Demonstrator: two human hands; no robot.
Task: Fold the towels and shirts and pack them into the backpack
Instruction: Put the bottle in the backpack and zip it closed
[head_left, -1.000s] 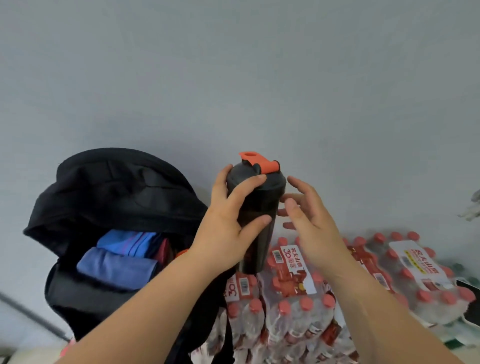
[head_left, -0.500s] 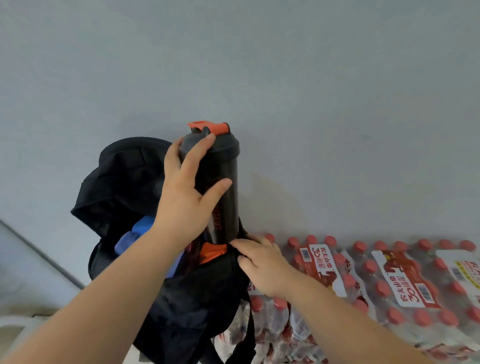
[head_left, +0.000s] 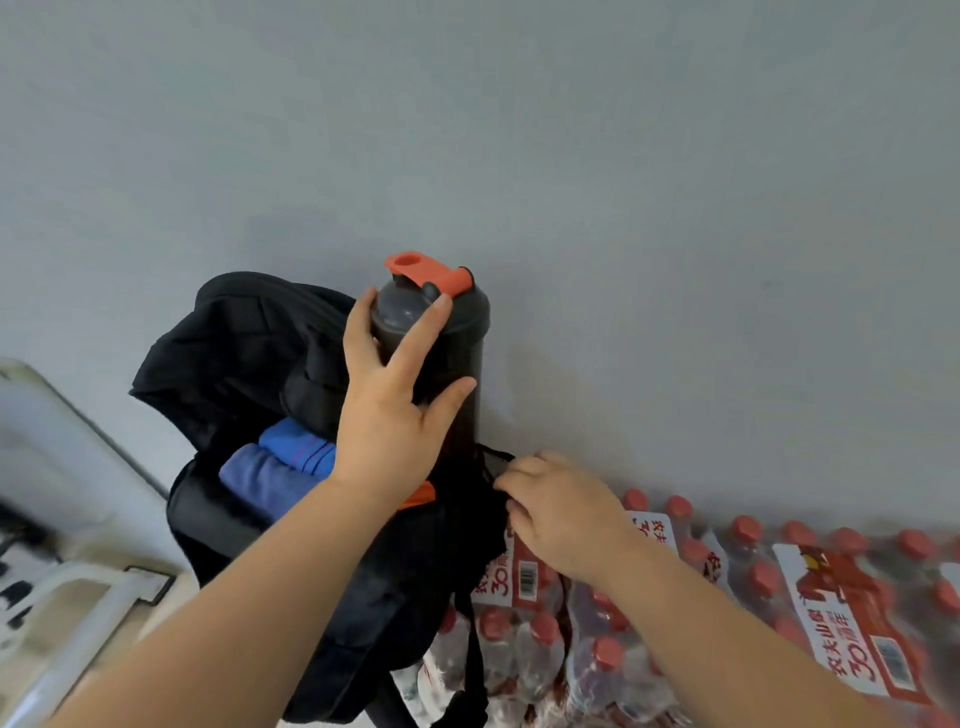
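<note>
Writing first: shrink-wrapped packs of water bottles (head_left: 727, 613), red caps, lie in rows on the R side. The red/white labels read "农夫山泉" and "30周年", with a barcode on the pack nearest the bag. No readable brand on anything else.

Black backpack (head_left: 249, 364) stands roughly upright against the grey wall (head_left: 649, 156), just L of the water packs and touching them. Long axis approx vertical, main opening faces up, top flap thrown back twd the wall. Inside the main compartment are two folded blue cloths (head_left: 275, 473), side by side, long axes running lower-L to upper-R. Can't tell towel vs shirt.

Dark shaker bottle (head_left: 457, 343) is upright at the bag's R side, long axis vertical, orange flip cap (head_left: 428, 273) on top, pointing up. Its lower end is hidden behind the hand and bag fabric.

Left hand (head_left: 387, 431): grip wrapped round the bottle's upper body, fingers spread up to the lid, thumb on the R side.

Right hand (head_left: 561, 514): grip narrow, fingers curled on the edge of the black mesh pocket (head_left: 493, 460) at the bag's side, right by the bottle's base.

Small orange patch under the L wrist, can't tell what. White blurry frame at far L, unclear.
</note>
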